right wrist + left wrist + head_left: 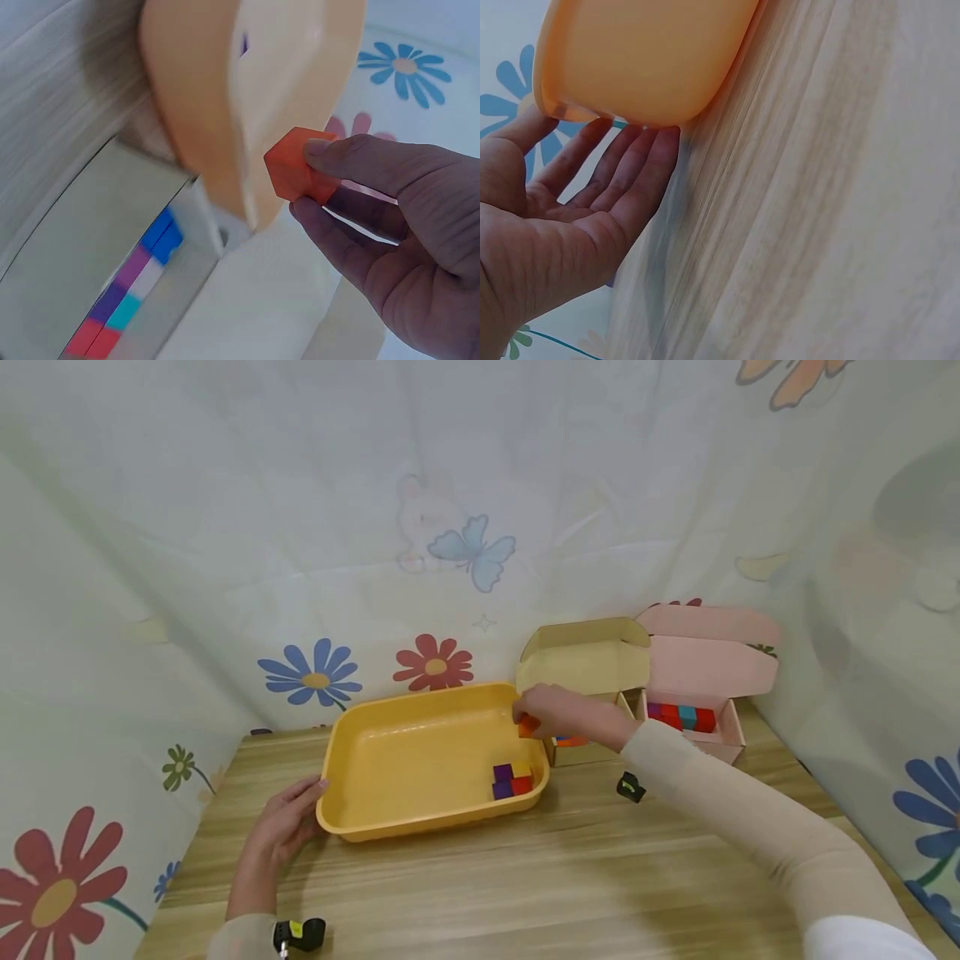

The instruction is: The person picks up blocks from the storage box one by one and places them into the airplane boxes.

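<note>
A yellow plastic tray [420, 823] lies on the wooden table, and my left hand [288, 814] is at its left end. In the left wrist view the thumb and nearly straight fingers [652, 161] touch the tray's edge. My right hand [558, 710] pinches an orange cube [292, 165] between thumb and fingertips, above the tray's right rim. Inside the tray's near right corner several cubes sit together: purple cubes [502, 790], a red cube [522, 786] and a yellow cube [521, 769].
A yellow cardboard box [585, 665] with its lid raised stands right of the tray, holding colored cubes. Beside it an open pink box [712, 662] holds red, teal and purple cubes. A small black device [631, 787] shows near the right sleeve. Floral curtain [480, 460] surrounds the table.
</note>
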